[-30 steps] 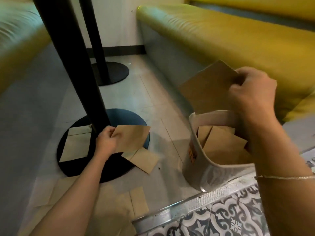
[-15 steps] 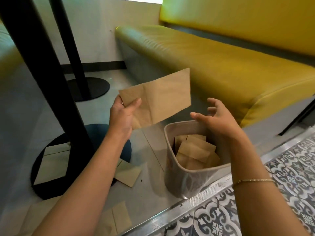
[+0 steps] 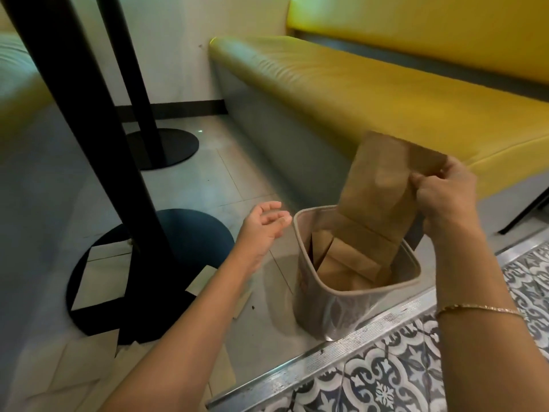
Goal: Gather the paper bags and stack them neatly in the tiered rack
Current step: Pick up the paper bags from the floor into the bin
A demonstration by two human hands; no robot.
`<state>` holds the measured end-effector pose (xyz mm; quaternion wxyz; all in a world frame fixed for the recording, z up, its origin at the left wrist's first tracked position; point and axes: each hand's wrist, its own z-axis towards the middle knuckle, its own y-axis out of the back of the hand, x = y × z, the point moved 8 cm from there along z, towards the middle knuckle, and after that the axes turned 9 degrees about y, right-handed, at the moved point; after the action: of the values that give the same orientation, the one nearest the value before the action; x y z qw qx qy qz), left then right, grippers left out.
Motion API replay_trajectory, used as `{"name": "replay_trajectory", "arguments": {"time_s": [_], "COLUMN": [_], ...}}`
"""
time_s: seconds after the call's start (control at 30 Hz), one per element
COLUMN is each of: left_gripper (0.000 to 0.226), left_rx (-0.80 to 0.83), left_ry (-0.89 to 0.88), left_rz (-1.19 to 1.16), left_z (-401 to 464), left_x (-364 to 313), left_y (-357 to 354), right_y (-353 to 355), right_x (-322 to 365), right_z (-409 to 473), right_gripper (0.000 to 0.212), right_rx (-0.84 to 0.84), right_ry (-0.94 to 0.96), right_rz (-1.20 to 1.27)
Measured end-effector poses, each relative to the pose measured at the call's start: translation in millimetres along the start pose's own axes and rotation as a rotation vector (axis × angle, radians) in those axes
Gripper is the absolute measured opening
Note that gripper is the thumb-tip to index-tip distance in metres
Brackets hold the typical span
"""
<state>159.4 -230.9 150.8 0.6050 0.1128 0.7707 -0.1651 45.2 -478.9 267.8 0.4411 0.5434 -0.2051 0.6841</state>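
My right hand [image 3: 444, 197] pinches the top right corner of a flat brown paper bag [image 3: 383, 188]. The bag hangs upright with its lower end inside a beige bin [image 3: 356, 304] on the floor. Several more brown bags [image 3: 341, 260] stand loosely inside the bin. My left hand [image 3: 261, 227] hovers just left of the bin's rim, palm up, fingers loosely curled, holding nothing. More flat bags lie on the floor: one on the round black table base [image 3: 101, 278], one partly hidden under my left forearm [image 3: 205, 281], others at the lower left [image 3: 89, 361].
A thick black table post [image 3: 89, 129] rises from the round base at left; a second post and base [image 3: 160, 147] stand behind it. A yellow bench seat [image 3: 371, 93] runs along the right. A metal floor strip [image 3: 341, 352] borders patterned tiles [image 3: 416, 373] in front.
The bag passed from my left hand to my right. My right hand now lowers it into the bin. My left hand dropped down, empty, beside the bin's rim.
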Motion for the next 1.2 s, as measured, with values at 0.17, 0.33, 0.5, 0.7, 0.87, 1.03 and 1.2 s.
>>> {"name": "replay_trajectory", "arguments": {"time_s": [0.17,0.33,0.5,0.7,0.87,1.03,1.2], "left_gripper": [0.020,0.031,0.053,0.069,0.062,0.064,0.016], "left_rx": [-0.199,-0.330,-0.180,-0.083,-0.153,-0.146,-0.127], "left_ry": [0.119,0.355,0.568,0.475,0.453,0.450,0.491], "left_rz": [0.144,0.484,1.058,1.494,1.445,1.482,0.939], "left_z": [13.8,4.3,-29.8,-65.7,-61.1,-52.5,-46.1], "left_x": [43.1,116.8,199.8,256.5,258.4,259.4,254.0], "left_y": [51.2,106.1,137.0,149.6,155.7,155.9,142.0], "right_y": [-21.9,-56.3,-135.4,-232.1,-253.8,-257.5,-247.2], "right_x": [-34.0,-45.0,-15.4,-39.0,-71.0,-100.3,-128.0], "right_z": [-15.5,-42.5,-86.7,-175.7,-202.1,-214.0,-219.0], "right_gripper": [0.034,0.042,0.028,0.026,0.031,0.036,0.044], "right_rx": [0.099,0.131,0.386,0.969,1.178,1.284,1.339], "right_ry": [-0.072,-0.083,0.173,0.418,0.383,0.335,0.200], "right_rz": [-0.306,-0.404,-0.409,-0.571,-0.681,-0.775,-0.836]}}
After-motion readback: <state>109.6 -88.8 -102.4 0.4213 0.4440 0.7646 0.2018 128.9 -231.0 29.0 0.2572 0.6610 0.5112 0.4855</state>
